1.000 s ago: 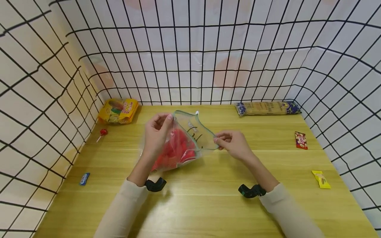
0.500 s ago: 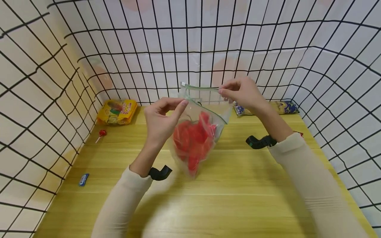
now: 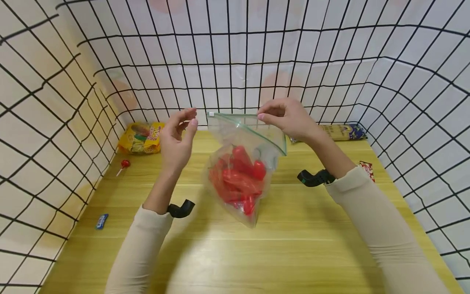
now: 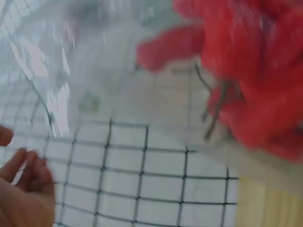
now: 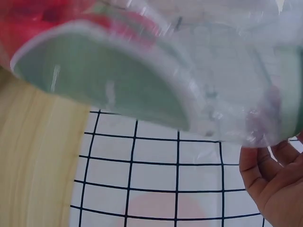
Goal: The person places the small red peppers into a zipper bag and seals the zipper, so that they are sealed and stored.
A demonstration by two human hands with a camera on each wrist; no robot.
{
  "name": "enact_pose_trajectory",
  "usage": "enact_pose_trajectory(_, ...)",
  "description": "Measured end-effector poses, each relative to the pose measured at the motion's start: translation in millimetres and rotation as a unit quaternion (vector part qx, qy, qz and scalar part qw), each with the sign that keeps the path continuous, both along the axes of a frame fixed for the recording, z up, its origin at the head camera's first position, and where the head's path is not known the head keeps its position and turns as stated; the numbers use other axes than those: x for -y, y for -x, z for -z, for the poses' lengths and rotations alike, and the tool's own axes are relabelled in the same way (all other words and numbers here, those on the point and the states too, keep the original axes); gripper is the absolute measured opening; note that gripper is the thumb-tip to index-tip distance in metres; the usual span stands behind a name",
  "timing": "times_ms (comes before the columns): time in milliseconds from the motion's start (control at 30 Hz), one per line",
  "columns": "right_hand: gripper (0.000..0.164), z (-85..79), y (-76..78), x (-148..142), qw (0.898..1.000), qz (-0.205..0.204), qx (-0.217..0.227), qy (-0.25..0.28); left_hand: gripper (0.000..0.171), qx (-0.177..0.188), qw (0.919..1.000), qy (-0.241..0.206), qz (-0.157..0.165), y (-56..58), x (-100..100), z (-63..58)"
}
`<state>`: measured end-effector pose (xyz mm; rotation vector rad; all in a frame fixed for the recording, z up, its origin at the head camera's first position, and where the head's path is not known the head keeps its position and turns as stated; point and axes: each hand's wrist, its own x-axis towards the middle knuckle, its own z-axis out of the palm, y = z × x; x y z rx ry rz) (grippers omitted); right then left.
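A clear slider zip bag hangs above the table, its green-edged mouth at the top and a white slider at the left corner. Inside lie several glossy red pieces with thin stems, which look like red peppers. My right hand pinches the bag's top edge between thumb and fingers; the right wrist view shows this hand at the bag's rim. Left of the bag, my left hand is apart from it, fingers loosely bent with nothing in them. The left wrist view, blurred, shows the same hand beside the plastic.
A yellow food packet and a red lollipop lie at the left, with a blue wrapped candy nearer. Back right lies a long noodle-like packet; a red packet is partly behind the right sleeve. Grid-patterned walls enclose the table.
Both hands first held the bag, which was lying lower and was lifted to hang upright. The left hand then let go and moved left; the right hand still holds the edge.
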<state>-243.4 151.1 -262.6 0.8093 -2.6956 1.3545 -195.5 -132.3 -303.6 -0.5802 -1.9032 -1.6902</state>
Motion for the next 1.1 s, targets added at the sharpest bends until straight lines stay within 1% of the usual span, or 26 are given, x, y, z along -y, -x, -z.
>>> enact_pose_trajectory(33, 0.019, -1.9, -2.7, -1, 1.0, -0.002, 0.0, 0.008, 0.032, 0.048, 0.9987, 0.001, 0.016, 4.5, 7, 2.8)
enact_pose_trajectory(67, 0.019, -4.2, -5.1, -1, 1.0, -0.006, 0.0, 0.019, 0.037, 0.094, 0.995, 0.012, 0.034, 9.3, 13, 5.5)
enact_pose_trajectory(133, 0.017, -7.9, -8.4, -1, 0.999, -0.014, -0.002, 0.03, 0.042, 0.167, 0.9824, 0.036, 0.075, 18.7, 19, 10.8)
enact_pose_trajectory(167, 0.017, -9.5, -9.5, -1, 0.999, -0.02, -0.003, 0.029, 0.041, 0.19, 0.9767, 0.038, 0.092, 23.1, 20, 13.2)
enact_pose_trajectory(200, 0.017, -10.8, -10.1, 0, 0.999, -0.025, -0.003, 0.028, 0.04, 0.202, 0.9732, 0.027, 0.106, 28.0, 20, 16.0)
enact_pose_trajectory(233, 0.017, -12.0, -10.7, 1, 0.999, -0.028, -0.002, 0.027, 0.037, 0.205, 0.9721, 0.01, 0.115, 32.3, 19, 18.1)
enact_pose_trajectory(300, 0.02, -14.3, -11.5, 2, 0.999, -0.032, 0.006, 0.025, 0.029, 0.182, 0.9761, -0.035, 0.114, 38.2, 15, 19.6)
enact_pose_trajectory(333, 0.022, -15.7, -12.3, 3, 0.999, -0.035, 0.012, 0.027, 0.025, 0.163, 0.9793, -0.053, 0.107, 39.8, 13, 18.9)
enact_pose_trajectory(400, 0.027, -19.1, -14.2, 6, 0.999, -0.035, 0.022, 0.03, 0.02, 0.12, 0.987, -0.068, 0.083, 39.8, 8, 14.5)
enact_pose_trajectory(467, 0.03, -22.0, -14.8, 9, 0.998, -0.041, 0.028, 0.04, 0.017, 0.082, 0.9941, -0.049, 0.052, 35.1, 1, 5.2)
enact_pose_trajectory(533, 0.032, -25.2, -15.9, 16, 0.997, -0.048, 0.029, 0.047, 0.017, 0.058, 0.9976, -0.023, 0.03, 28.9, -7, -5.4)
enact_pose_trajectory(567, 0.032, -26.6, -16.1, 20, 0.997, -0.053, 0.027, 0.05, 0.017, 0.049, 0.9984, -0.014, 0.024, 25.7, -11, -10.4)
enact_pose_trajectory(633, 0.032, -29.5, -17.5, 29, 0.996, -0.066, 0.021, 0.054, 0.017, 0.034, 0.9992, 0.003, 0.018, 18.1, -20, -20.7)
enact_pose_trajectory(700, 0.029, -33.0, -20.6, 37, 0.996, -0.067, 0.015, 0.049, 0.016, 0.02, 0.9995, 0.017, 0.02, 9.8, -27, -30.0)
enact_pose_trajectory(833, 0.022, -38.1, -25.8, 44, 0.998, -0.053, -0.005, 0.029, 0.014, -0.011, 0.9987, 0.046, 0.02, -4.1, -37, -41.0)
enact_pose_trajectory(967, 0.019, -38.5, -28.7, 43, 0.999, -0.033, -0.041, -0.012, 0.014, -0.025, 0.9975, 0.064, 0.013, -8.5, -39, -41.2)
enact_pose_trajectory(1033, 0.018, -37.0, -29.6, 38, 0.998, -0.022, -0.059, -0.028, 0.015, -0.017, 0.9982, 0.057, 0.003, -7.9, -38, -40.1)
enact_pose_trajectory(1100, 0.018, -35.1, -30.5, 32, 0.997, -0.013, -0.064, -0.038, 0.016, -0.01, 0.9992, 0.038, -0.003, -5.1, -32, -38.0)
